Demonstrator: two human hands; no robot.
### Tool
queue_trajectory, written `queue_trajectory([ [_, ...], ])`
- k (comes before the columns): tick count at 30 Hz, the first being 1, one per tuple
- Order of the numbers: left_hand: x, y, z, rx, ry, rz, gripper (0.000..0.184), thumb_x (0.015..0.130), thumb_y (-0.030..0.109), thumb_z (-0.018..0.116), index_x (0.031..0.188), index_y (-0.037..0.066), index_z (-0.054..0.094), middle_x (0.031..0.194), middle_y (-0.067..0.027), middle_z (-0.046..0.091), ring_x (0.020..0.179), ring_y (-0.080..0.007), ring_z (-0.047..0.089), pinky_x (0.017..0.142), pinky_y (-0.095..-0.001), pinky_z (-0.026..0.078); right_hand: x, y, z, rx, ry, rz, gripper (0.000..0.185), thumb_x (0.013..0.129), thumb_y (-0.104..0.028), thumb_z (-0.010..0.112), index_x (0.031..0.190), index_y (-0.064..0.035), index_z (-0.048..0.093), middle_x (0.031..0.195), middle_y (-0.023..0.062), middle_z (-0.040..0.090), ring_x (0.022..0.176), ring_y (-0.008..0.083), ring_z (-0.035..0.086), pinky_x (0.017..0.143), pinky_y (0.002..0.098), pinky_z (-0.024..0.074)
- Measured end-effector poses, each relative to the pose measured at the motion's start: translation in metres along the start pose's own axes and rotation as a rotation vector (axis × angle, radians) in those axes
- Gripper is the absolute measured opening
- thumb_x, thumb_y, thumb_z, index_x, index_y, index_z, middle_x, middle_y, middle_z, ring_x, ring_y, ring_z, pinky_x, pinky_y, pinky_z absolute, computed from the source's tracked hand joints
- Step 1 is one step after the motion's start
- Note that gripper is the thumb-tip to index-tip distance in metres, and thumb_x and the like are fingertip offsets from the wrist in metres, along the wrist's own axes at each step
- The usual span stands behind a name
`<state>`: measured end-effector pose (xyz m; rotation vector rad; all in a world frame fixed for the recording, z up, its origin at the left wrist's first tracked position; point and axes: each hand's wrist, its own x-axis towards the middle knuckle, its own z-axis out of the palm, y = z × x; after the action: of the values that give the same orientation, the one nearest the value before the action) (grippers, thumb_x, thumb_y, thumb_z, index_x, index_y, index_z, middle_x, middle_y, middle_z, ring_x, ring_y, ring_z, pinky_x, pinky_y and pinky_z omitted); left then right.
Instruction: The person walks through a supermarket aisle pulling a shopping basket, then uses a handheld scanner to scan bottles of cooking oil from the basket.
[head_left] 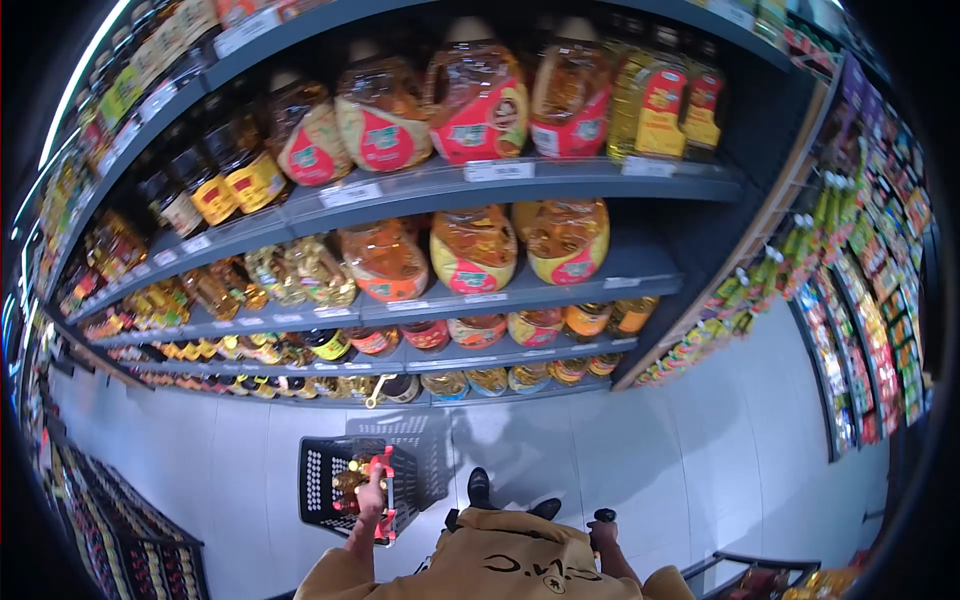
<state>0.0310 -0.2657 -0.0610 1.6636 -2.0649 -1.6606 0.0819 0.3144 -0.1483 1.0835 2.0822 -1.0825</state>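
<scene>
Watching remotely, I see fingers of left hand (pixel 371 494) wrapped round red handle (pixel 383 462) of dark basket (pixel 318 478), some bottles (pixel 350 482) already inside; right hand (pixel 604 534) gripping small black object (pixel 604 515). More oil bottles (pixel 478 105) stand on shelves (pixel 600 180).

The one camera rides on the person's head, facing forward and down over the shirt (pixel 530 548), shoes (pixel 479 489) and floor (pixel 625 470). The left hand (pixel 371 494) and right hand (pixel 604 537) fall in its near part. Ahead, the shelves (pixel 580 180) loom near enough to spread across the far side, their edges bowed by the round, wide view with black corners.
</scene>
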Motion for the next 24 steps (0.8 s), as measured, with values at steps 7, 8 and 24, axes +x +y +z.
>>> queue_trajectory([
  [7, 0.019, -0.028, 0.01, 0.265, 0.026, -0.047, 0.081, 0.078, 0.073, 0.067, 0.088, -0.008, 0.073, 0.078, -0.0086, 0.068, 0.068, -0.0165, 0.062, 0.065, -0.034, 0.05, 0.025, -0.011, 0.012, -0.563, -0.074, -0.116, 0.039, 0.08, -0.038, 0.074, 0.107, -0.0083, 0.073, 0.116, 0.0135, 0.07, 0.11, 0.03, 0.066, 0.09, 0.0381, 0.0533],
  [8, 0.018, -0.029, 0.011, 0.292, 0.046, -0.051, 0.083, 0.078, 0.073, 0.066, 0.089, -0.009, 0.072, 0.079, -0.0093, 0.069, 0.071, -0.0175, 0.063, 0.068, -0.0342, 0.05, 0.015, -0.024, 0.009, -0.686, -0.1, -0.197, 0.039, 0.081, -0.037, 0.074, 0.107, -0.0082, 0.073, 0.115, 0.0133, 0.071, 0.109, 0.0299, 0.066, 0.09, 0.0379, 0.0534],
  [24, 0.016, -0.037, 0.019, 0.27, -0.025, -0.041, 0.078, 0.08, 0.076, 0.06, 0.075, -0.002, 0.067, 0.062, -0.0074, 0.06, 0.058, -0.0195, 0.058, 0.057, -0.0364, 0.046, 0.063, -0.062, 0.021, -1.117, -0.079, -0.537, 0.023, 0.087, -0.038, 0.067, 0.107, -0.0315, 0.076, 0.103, -0.0009, 0.074, 0.095, 0.0192, 0.071, 0.084, 0.0339, 0.0548],
])
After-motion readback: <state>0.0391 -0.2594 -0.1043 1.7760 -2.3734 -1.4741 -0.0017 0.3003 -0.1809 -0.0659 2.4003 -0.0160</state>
